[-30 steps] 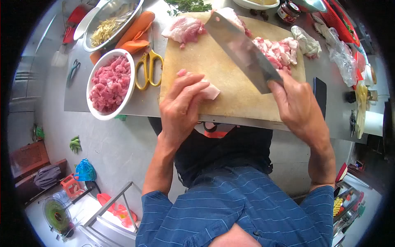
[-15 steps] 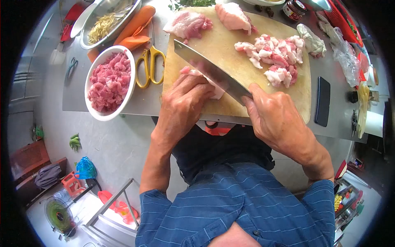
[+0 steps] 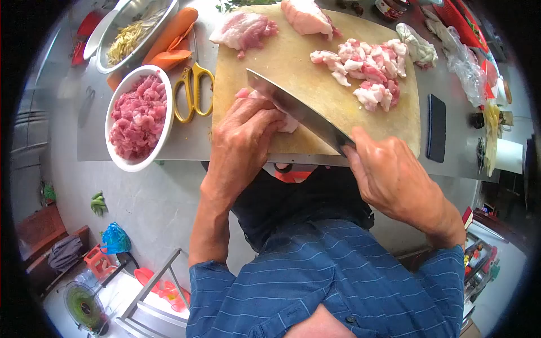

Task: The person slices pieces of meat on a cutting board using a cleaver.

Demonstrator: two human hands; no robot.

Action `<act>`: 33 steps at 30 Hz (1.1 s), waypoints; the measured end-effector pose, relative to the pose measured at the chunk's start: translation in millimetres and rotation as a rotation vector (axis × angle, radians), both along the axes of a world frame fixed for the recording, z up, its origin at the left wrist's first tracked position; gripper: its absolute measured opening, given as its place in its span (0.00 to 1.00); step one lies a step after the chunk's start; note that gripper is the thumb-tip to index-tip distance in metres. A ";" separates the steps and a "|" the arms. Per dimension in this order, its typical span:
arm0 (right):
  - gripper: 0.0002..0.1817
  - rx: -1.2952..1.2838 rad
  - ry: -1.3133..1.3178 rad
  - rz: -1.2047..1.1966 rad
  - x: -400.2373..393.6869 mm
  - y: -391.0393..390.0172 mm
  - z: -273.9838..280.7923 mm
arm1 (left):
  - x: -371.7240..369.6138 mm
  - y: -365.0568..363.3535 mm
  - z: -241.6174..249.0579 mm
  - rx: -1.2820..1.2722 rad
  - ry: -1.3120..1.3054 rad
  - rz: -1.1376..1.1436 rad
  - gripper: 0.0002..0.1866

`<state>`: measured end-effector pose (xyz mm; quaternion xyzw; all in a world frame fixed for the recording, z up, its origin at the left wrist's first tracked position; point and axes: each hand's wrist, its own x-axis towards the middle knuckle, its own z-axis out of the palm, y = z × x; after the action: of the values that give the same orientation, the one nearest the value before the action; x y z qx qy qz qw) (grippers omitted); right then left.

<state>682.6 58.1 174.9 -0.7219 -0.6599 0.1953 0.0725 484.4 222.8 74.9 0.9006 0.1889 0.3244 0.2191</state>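
Note:
My right hand point(image 3: 389, 174) is closed around the handle of a cleaver point(image 3: 298, 110), whose broad blade points up and left across the board. Under the curled fingers of my left hand point(image 3: 245, 135) lies a piece of raw meat point(image 3: 288, 124), held against the cutting board point(image 3: 259, 62) near its front edge. The blade is right beside this piece; whether it touches cannot be made out. Cut chunks of fatty meat point(image 3: 369, 67) lie in a heap at the board's right. Two larger meat pieces, one reddish point(image 3: 245, 31) and one pale point(image 3: 307, 19), rest along the back.
Left of the board are yellow-handled scissors point(image 3: 194, 93), a white bowl of cut meat point(image 3: 168, 112), carrots point(image 3: 174, 36) and a metal bowl point(image 3: 101, 59) with pale strips. On the right lie a phone point(image 3: 436, 128), a crumpled cloth point(image 3: 417, 45) and a plastic bag point(image 3: 465, 65).
The cleaver has moved slightly right relative to the board, and my right hand with it. My left hand stays on the meat. The whole view has shifted a little.

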 end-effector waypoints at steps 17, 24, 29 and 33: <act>0.05 -0.046 0.028 -0.019 -5.7 -5.9 5.4 | 3.6 -13.0 -2.2 -0.081 -0.036 0.071 0.06; 0.08 0.351 0.023 0.047 -11.9 3.4 -29.3 | 1.8 -13.5 -3.5 -0.174 -0.046 0.066 0.05; 0.08 0.307 0.118 0.018 -24.8 60.4 -46.5 | 3.6 -16.3 2.5 -0.108 -0.024 0.084 0.04; 0.08 0.455 0.088 0.048 -17.1 26.8 -40.8 | 3.6 -15.2 -1.6 -0.105 -0.016 0.105 0.04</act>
<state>665.5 84.9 134.1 -0.6618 -0.7001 0.0747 0.2574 487.9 207.7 73.3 0.8742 0.2510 0.3322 0.2501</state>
